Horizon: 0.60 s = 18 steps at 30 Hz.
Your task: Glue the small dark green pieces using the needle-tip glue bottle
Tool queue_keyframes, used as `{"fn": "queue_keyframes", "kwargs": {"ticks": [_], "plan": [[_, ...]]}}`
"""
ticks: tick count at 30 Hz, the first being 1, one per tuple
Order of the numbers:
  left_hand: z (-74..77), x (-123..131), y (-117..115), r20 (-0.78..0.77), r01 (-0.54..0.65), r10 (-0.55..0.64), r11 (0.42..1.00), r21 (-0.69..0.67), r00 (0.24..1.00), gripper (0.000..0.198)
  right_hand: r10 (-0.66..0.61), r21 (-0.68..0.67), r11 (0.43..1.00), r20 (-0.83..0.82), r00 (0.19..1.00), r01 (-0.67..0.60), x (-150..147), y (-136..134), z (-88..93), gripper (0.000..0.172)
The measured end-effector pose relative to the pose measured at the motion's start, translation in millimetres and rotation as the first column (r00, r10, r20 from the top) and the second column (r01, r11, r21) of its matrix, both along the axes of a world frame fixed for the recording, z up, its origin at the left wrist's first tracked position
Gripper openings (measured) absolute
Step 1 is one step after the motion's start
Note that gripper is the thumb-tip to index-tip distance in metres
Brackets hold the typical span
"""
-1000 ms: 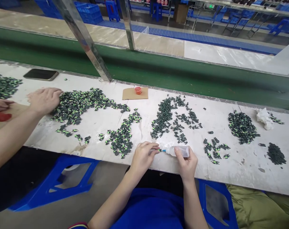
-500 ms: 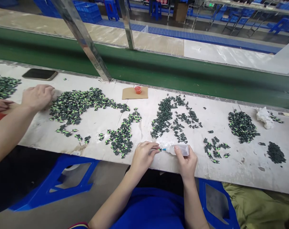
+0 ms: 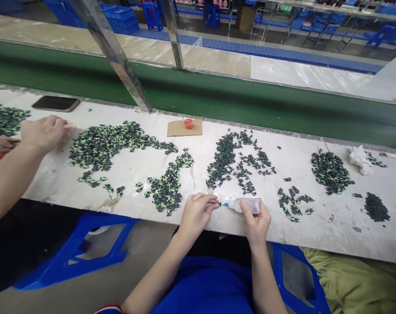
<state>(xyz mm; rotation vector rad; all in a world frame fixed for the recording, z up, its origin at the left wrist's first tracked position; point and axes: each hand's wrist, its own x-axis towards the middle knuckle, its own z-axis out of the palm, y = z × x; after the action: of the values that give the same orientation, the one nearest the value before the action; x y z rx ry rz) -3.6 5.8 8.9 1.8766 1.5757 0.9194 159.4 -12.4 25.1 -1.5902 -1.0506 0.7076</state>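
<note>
My left hand [image 3: 196, 213] is closed, pinching a small dark green-and-black part [image 3: 219, 204] by its fingertips just above the table edge. In my right hand [image 3: 258, 220] is a translucent squeeze bottle [image 3: 250, 204], tipped sideways. Its blue nozzle tip [image 3: 225, 204] points left at the small part, with a slight gap between them. Left of my hands lies a heap of black parts with bright green marks [image 3: 167, 189]. Beyond them is a scattered pile of slim dark pieces [image 3: 224, 159].
A co-worker's hand [image 3: 42, 133] works at the left beside a larger pile [image 3: 103, 141]. A red cup [image 3: 188, 124] stands on cardboard [image 3: 173, 128]. A phone [image 3: 55, 104], crumpled tissue [image 3: 360, 158] and further piles [image 3: 330, 170] lie on the table [image 3: 302, 235]. A metal post [image 3: 119, 65] rises behind.
The bottle's nozzle has drawn back slightly to the right, away from the small part. My left hand stays almost still. The co-worker's hand has shifted left.
</note>
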Motion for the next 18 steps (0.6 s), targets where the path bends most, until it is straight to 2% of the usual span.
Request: {"fn": "queue_keyframes", "kwargs": {"ticks": [6,10,14,18], "plan": [[1.6,1,0,-0.014,-0.005,0.005,1.0,-0.011,1.0,0.017,0.061,-0.032,0.998,0.016,0.998,-0.061,3,2,-4.3,0.034],[0.9,1,0,-0.013,-0.005,0.005,1.0,-0.004,1.0,0.017,0.053,-0.026,0.998,0.01,0.999,-0.052,4,2,-7.6,0.034],[-0.5,-1,1,0.002,0.008,-0.007,1.0,-0.017,1.0,0.017,-0.003,0.006,1.0,-0.054,0.999,0.003,5,1,-8.2,0.035],[-3.2,-2,2,-0.028,0.071,-0.07,0.997,0.013,0.997,0.018,-0.092,0.074,0.991,-0.204,0.975,0.109,10,2,-9.4,0.032]]}}
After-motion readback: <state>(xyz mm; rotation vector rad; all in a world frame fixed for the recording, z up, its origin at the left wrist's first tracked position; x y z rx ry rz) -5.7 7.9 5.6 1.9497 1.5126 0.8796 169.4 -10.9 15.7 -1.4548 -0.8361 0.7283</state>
